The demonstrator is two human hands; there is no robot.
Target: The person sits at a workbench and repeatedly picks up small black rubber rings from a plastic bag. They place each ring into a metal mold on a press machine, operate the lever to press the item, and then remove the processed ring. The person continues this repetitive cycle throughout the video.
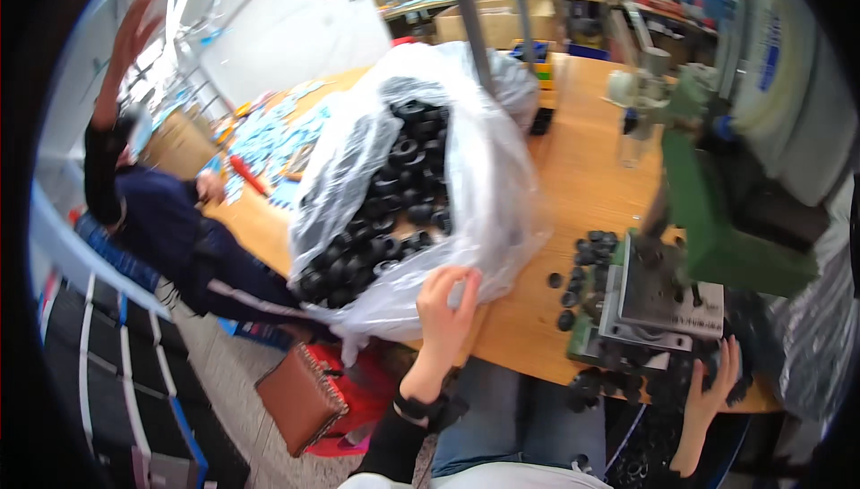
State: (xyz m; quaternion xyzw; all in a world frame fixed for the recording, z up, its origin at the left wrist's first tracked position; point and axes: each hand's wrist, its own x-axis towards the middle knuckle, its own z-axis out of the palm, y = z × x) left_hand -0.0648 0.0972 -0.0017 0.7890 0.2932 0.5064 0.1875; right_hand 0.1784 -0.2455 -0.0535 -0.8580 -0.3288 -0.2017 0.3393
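A large clear plastic bag stands wide-mouthed on the wooden table, full of small round black plastic parts. My left hand is closed at the near rim of this bag, fingers and thumb pinching the film. To the right is a green bench press with a metal fixture block on its base. Beside that block's near right corner, my right hand has its fingers spread over a heap of black parts, touching them and holding none that I can make out.
More loose black parts lie left of the press. Another person is at the table's left side, one arm raised, near scattered light-blue pieces. A brown stool stands below the table edge. Cardboard boxes sit at the back.
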